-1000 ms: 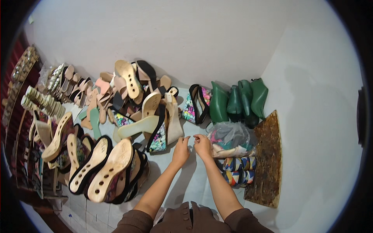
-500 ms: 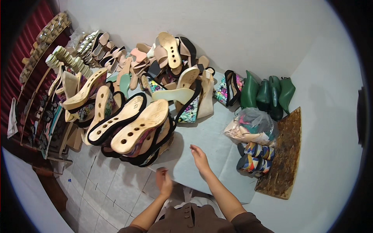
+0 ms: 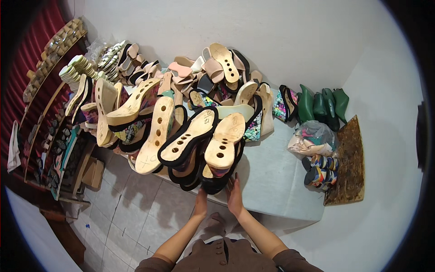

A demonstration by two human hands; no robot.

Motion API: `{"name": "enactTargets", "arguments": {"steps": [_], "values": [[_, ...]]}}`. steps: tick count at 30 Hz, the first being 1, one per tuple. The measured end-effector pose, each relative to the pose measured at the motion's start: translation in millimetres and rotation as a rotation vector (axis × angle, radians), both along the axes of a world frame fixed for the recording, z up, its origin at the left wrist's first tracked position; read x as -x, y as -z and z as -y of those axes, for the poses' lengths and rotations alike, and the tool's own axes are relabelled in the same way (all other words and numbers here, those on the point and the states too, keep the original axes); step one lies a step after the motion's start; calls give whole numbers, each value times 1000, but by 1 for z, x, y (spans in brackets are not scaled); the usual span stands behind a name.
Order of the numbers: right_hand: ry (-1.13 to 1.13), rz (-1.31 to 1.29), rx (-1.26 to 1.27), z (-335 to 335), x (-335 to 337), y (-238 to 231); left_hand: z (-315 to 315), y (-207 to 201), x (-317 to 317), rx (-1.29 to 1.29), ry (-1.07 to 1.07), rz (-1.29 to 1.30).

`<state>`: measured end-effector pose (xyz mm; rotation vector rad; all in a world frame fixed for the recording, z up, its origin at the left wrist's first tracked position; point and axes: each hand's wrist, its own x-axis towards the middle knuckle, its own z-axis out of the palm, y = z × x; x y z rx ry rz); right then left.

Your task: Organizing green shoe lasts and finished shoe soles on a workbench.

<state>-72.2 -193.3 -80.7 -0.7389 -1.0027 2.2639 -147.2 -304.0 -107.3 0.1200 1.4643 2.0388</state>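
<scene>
Head camera looks down on both bare forearms coming up from the lower middle of the frame, close together and nearly parallel, elbows by a brown buttoned garment. The left hand is stretched forward, palm down, its fingertips at the near edge of a stack of black-rimmed shoe soles in the middle of the frame. It seems to rest against the lowest sole; whether the fingers curl under it I cannot tell. The right hand lies just beside it, fingers straight and together, flat against the dark underside of the same stack, pressing rather than gripping. Neither hand is closed around anything.

The stack sits at the front edge of a pale grey table, its tan wooden faces with holes turned up. Behind it, toward the upper middle, spreads a heap of more soles. At the right are green heels, a plastic bag and a brown board. Grey floor tiles fill the lower left.
</scene>
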Motion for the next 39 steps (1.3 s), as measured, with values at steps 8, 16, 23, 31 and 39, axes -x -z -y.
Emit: {"name": "enactTargets", "arguments": {"steps": [8,16,23,31,39], "values": [[129,-2,58,7,32,-9,-1,-7,15,-58,116,10],[193,9,54,-16,25,-21,-3,-20,15,-37,184,166],[260,47,-205,-58,16,-97,-12,-25,30,-101,266,156],[-28,374,3,-66,27,-72,-26,-22,34,-98,264,80],[43,-70,177,-31,39,-60,-22,-28,26,39,329,-265]]}}
